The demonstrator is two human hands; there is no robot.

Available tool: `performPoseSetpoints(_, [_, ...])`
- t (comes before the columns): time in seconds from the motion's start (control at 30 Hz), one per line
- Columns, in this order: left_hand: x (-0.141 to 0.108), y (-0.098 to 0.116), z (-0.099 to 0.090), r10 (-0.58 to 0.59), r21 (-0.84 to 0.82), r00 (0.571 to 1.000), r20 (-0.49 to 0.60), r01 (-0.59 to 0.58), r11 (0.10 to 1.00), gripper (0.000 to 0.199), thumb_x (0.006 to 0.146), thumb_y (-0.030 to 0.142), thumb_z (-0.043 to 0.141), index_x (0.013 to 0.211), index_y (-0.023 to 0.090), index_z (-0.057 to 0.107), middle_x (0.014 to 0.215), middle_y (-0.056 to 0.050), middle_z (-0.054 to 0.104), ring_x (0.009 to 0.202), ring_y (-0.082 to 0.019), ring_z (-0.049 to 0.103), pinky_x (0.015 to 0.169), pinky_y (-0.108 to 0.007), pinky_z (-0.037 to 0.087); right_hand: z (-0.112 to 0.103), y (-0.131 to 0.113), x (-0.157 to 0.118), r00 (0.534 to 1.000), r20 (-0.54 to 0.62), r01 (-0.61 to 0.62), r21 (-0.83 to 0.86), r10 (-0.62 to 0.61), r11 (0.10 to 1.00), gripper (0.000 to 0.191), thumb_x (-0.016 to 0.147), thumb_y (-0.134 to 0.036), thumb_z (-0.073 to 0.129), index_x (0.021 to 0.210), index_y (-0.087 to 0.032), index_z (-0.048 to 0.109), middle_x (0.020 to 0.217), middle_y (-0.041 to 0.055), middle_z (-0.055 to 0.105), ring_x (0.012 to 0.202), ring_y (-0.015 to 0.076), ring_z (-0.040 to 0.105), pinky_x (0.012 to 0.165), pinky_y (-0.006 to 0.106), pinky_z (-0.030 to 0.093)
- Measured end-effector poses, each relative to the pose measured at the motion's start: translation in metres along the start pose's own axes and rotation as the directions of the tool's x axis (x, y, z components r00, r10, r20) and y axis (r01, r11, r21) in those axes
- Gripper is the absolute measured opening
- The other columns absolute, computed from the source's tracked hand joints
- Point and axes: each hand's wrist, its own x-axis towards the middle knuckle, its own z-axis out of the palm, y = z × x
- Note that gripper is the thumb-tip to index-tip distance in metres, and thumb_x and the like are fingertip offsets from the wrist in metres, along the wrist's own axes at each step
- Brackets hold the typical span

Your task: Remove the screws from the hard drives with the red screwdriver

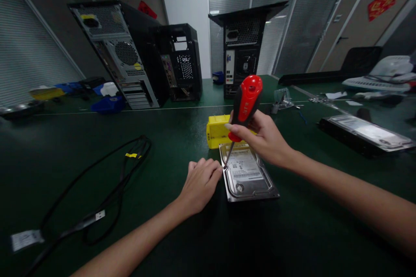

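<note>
A silver hard drive (245,173) with a white label lies flat on the dark green tabletop. My right hand (264,138) is wrapped round a red and black screwdriver (247,99), which leans with its handle up and to the right. The shaft's tip meets the drive near its left edge. At that same edge my left hand (202,184) is closed, fingers curled and pressed together against the drive's side; its fingertips are mostly hidden. Directly behind the drive sits a yellow plastic bin (217,132), partly covered by my right hand.
A black USB cable (120,186) loops across the left of the table. Computer cases (126,56) stand along the back. Another drive (370,132) rests on a black part at right. Small loose parts (282,99) lie behind my right hand.
</note>
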Motion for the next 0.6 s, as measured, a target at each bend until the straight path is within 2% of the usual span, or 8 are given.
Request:
performPoseSetpoints(0.2, [-0.0003, 0.0009, -0.0011, -0.012, -0.045, 1.000, -0.003, 0.012, 0.999, 0.032, 0.101, 0.029, 0.029, 0.079, 0.019, 0.051, 0.080, 0.002, 0.051, 0.083, -0.018, 0.046, 0.075, -0.034, 0.027, -0.0012, -0.0016, 0.0026, 1.000, -0.001, -0.019, 0.108, 0.020, 0.994, 0.031, 0.084, -0.041, 0.061, 0.091, -0.012, 0.056, 0.083, 0.0023, 0.062, 0.074, 0.0070, 0.061, 0.063, 0.016, 0.051])
performPoseSetpoints(0.37, [-0.0011, 0.0013, -0.0019, -0.011, -0.082, 1.000, -0.019, 0.009, 0.997, 0.031, 0.100, 0.029, 0.031, 0.078, 0.019, 0.050, 0.079, 0.002, 0.052, 0.082, -0.018, 0.047, 0.075, -0.034, 0.027, -0.0010, -0.0012, 0.0026, 1.000, -0.002, -0.020, 0.013, 0.020, 1.000, 0.035, 0.083, -0.045, 0.060, 0.090, -0.011, 0.057, 0.080, 0.0029, 0.060, 0.069, 0.0081, 0.058, 0.059, 0.019, 0.050])
performPoseSetpoints(0.6, [-0.0017, 0.0015, -0.0038, -0.048, -0.233, 0.988, -0.150, 0.012, 0.973, 0.012, 0.093, 0.028, 0.047, 0.085, 0.020, 0.052, 0.082, 0.002, 0.052, 0.083, -0.018, 0.048, 0.077, -0.033, 0.029, -0.0042, -0.0009, 0.0028, 1.000, -0.021, 0.003, 0.023, -0.003, 1.000, 0.033, 0.084, -0.044, 0.060, 0.090, -0.011, 0.057, 0.080, 0.0027, 0.061, 0.069, 0.0081, 0.059, 0.058, 0.018, 0.050])
